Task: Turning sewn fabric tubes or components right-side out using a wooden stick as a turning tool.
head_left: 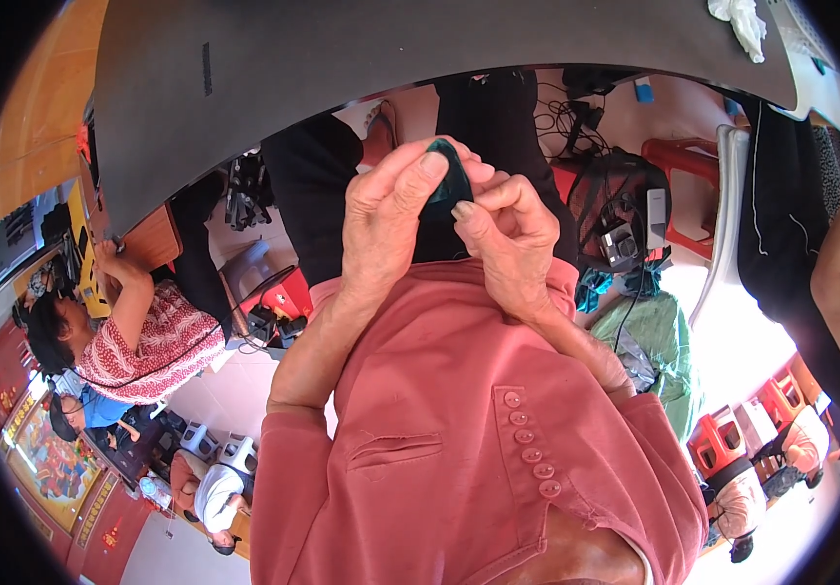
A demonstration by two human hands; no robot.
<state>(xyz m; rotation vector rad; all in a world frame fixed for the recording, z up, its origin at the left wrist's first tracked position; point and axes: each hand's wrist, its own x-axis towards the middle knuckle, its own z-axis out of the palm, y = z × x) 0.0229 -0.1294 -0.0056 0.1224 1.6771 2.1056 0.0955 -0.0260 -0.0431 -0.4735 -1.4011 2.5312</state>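
Observation:
In front of my lap, my left hand point(386, 210) grips a small dark green piece of shiny cloth point(453, 177). The thumb presses on its face, and the fingers lie behind it. Close by on the right is my right hand point(512, 239), its fingers curled and its thumb tip beside the lower right edge of the cloth. Whatever sits between those fingertips is too small or hidden to make out. Both hands are raised just short of the dark table's near edge.
A dark grey table point(342, 58) spans the top, with crumpled white plastic point(742, 27) at its far right. Right of my legs are a black mesh bag point(620, 195), loose cables, a red stool point(685, 175) and a green sack point(649, 341). People sit on both sides.

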